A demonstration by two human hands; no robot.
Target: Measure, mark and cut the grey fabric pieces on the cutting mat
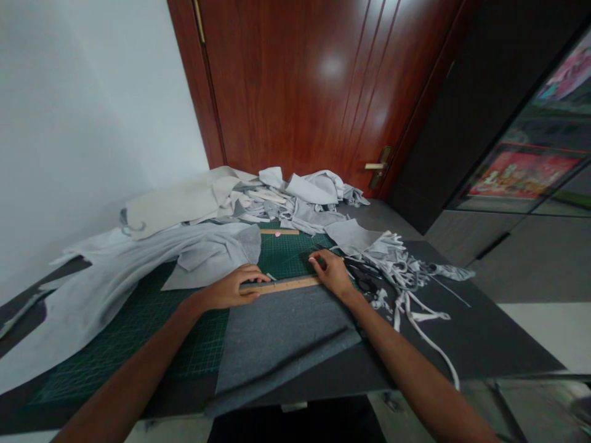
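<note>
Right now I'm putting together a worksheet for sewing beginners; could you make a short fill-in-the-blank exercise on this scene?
1. The left hand touches a ruler that looks to be made of ____.
2. The cutting mat, marked with grid lines, is ____ in colour.
3. The tangled pale strips lie nearer the right hand than the ____ hand.

Missing words: wood; green; left.

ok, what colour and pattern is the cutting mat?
The cutting mat is dark green with paler grid lines; head view.
</note>
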